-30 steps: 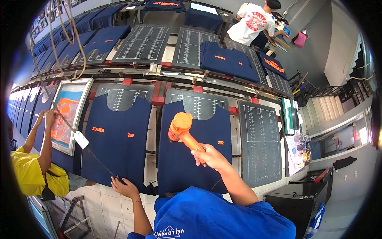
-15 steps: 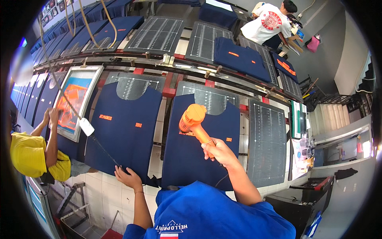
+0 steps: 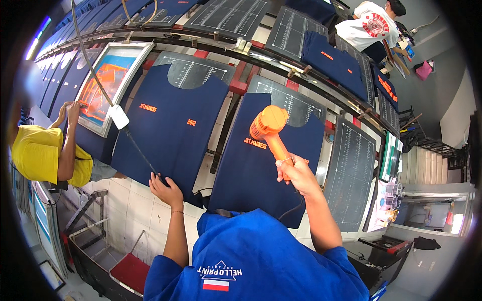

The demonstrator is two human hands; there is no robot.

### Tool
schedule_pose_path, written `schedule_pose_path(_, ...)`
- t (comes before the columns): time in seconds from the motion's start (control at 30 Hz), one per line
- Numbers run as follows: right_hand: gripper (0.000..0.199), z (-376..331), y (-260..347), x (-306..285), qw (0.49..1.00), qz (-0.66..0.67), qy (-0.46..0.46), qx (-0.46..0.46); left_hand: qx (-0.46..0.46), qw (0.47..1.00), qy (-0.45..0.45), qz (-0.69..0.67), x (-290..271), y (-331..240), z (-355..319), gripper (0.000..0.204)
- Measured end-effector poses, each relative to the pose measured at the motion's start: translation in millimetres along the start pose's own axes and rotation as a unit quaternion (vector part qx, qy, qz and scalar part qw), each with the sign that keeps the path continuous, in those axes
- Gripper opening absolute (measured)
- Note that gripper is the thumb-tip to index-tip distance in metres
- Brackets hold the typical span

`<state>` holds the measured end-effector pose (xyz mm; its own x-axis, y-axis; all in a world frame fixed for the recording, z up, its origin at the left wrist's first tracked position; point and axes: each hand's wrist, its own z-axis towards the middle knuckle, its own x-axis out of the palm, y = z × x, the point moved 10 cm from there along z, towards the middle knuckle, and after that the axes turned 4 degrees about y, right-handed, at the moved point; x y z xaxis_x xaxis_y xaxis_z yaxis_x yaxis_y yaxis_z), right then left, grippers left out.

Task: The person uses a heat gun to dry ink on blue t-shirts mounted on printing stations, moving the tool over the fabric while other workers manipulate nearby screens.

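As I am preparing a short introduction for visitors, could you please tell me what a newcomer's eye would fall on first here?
Most likely the bright orange blower, gripped in the right hand above a dark blue shirt near the centre. Next might come the co-worker in a yellow top at the far left, beside a silver-framed screen smeared with orange.

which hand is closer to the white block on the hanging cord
Left. In view, the left hand is below and right of the white block; the right hand is farther right, holding the orange heat gun.
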<state>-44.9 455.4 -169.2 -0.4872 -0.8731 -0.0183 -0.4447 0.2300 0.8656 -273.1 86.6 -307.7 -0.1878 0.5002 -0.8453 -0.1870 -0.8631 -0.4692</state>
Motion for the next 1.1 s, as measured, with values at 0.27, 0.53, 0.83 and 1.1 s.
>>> schedule_pose_path(0.27, 0.024, 11, -8, 6, 0.999, 0.008, 0.031, 0.018, -0.006, 1.0, 0.009, 0.003, 1, -1, 1, 0.039)
schedule_pose_path(0.53, 0.026, 13, -7, 6, 0.999, 0.031, 0.015, 0.033, 0.002, 1.0, 0.002, 0.006, 1, -1, 1, 0.038)
schedule_pose_path(0.83, 0.024, 13, -10, 15, 1.0, 0.004, 0.018, 0.013, 0.001, 1.0, 0.007, 0.011, 2, -1, 0, 0.037)
schedule_pose_path(1.1, 0.026, 13, -11, 12, 1.0, -0.007, 0.011, 0.024, 0.001, 1.0, 0.006, 0.005, 1, -4, 1, 0.037)
